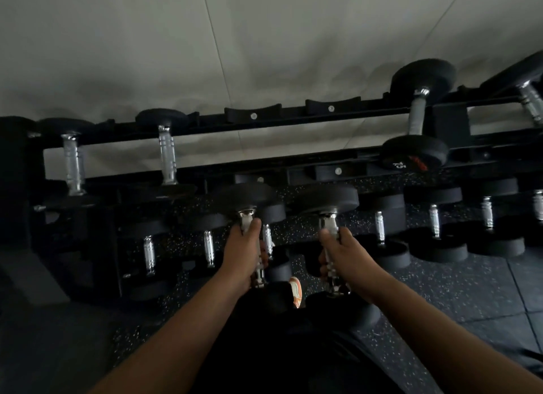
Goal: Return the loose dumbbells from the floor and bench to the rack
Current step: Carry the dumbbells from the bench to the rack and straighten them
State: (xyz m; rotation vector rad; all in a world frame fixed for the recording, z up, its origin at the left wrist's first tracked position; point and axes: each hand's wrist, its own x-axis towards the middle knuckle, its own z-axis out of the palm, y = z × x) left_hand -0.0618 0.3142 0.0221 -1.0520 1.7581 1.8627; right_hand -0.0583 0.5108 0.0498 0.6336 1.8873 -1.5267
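Note:
I hold two black round-headed dumbbells with chrome handles in front of a black two-tier rack. My left hand is shut on the left dumbbell, whose far head is level with the rack's front rail. My right hand is shut on the right dumbbell, held the same way beside it. Two empty cradles show on the top tier's back rail just above the heads. Both near heads hang low by my legs.
Other dumbbells rest on the top tier at left and right. The lower tier holds several smaller dumbbells. Speckled black rubber floor lies below, a pale wall behind. My shoe shows between the hands.

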